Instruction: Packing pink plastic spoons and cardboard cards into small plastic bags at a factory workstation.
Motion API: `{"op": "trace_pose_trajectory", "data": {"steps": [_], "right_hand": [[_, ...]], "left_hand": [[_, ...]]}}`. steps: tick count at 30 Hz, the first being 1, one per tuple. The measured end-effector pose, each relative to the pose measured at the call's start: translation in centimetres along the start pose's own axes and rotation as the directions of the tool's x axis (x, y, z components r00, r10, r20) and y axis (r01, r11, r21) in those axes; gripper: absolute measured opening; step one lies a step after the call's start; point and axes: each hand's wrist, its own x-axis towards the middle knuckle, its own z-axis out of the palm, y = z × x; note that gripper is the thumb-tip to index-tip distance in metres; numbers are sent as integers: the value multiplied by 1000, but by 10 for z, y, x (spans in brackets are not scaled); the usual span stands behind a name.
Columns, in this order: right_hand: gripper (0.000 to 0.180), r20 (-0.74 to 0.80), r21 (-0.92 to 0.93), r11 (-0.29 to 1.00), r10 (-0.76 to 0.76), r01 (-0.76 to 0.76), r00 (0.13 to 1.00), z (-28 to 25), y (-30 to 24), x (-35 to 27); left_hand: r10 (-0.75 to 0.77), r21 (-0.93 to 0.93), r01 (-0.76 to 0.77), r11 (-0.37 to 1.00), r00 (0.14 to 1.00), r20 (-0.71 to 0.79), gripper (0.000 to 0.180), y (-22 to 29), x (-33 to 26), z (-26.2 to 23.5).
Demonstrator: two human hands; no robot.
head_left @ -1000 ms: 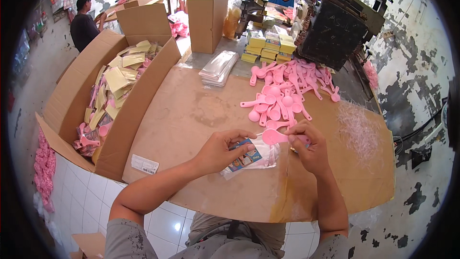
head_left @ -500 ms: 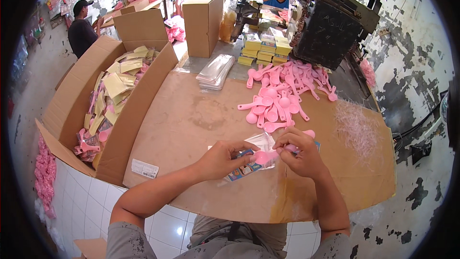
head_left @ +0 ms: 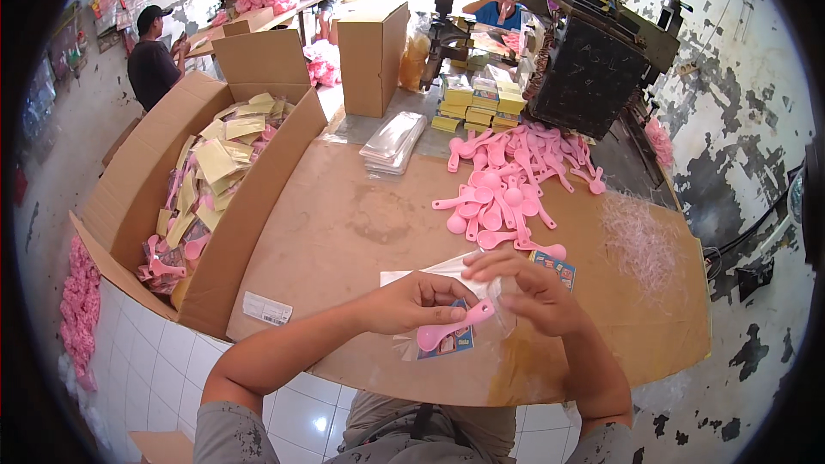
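A pink measuring spoon (head_left: pixel 453 332), its bowl toward me, lies over a blue printed card (head_left: pixel 461 343) in a clear plastic bag. My left hand (head_left: pixel 418 300) grips this bagged spoon from the left, thumb and fingers near the handle. On its right, my right hand (head_left: pixel 539 295) is curled around the whitish see-through end of the plastic bag (head_left: pixel 498 290), close to the handle tip. Just beyond the hands are another printed card (head_left: pixel 555 268), partly covered by the right hand, and a loose pink spoon (head_left: pixel 541 251).
Farther back lies a heap of pink spoons (head_left: pixel 507 193), with stacked cards (head_left: pixel 479 96) and clear bags (head_left: pixel 394 143) behind. A carton (head_left: pixel 258 206) of packed pieces stands left. Plastic shreds (head_left: pixel 640 236) lie right, below a dark machine (head_left: pixel 580 64). People work in the background.
The bagged spoon has moved toward me and turned, its bowl now lower left. My right hand has loosened from the spoon's handle and lifted at the bag's end.
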Motion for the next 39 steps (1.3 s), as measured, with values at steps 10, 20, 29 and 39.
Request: {"op": "trace_pose_trajectory", "data": {"steps": [10, 20, 29, 39], "right_hand": [[17, 42, -595, 784, -192, 179, 980, 3, -64, 18], [9, -419, -210, 926, 204, -313, 885, 17, -44, 16], [15, -450, -542, 835, -196, -92, 871, 15, -20, 20], [27, 51, -992, 86, -407, 94, 912, 36, -19, 28]], "left_hand": [[453, 539, -363, 760, 891, -40, 56, 3, -2, 17], [521, 470, -364, 804, 813, -261, 41, -4, 8, 35], [394, 359, -254, 898, 827, -400, 32, -4, 5, 29], [538, 706, -206, 678, 793, -285, 51, -10, -4, 27]]}}
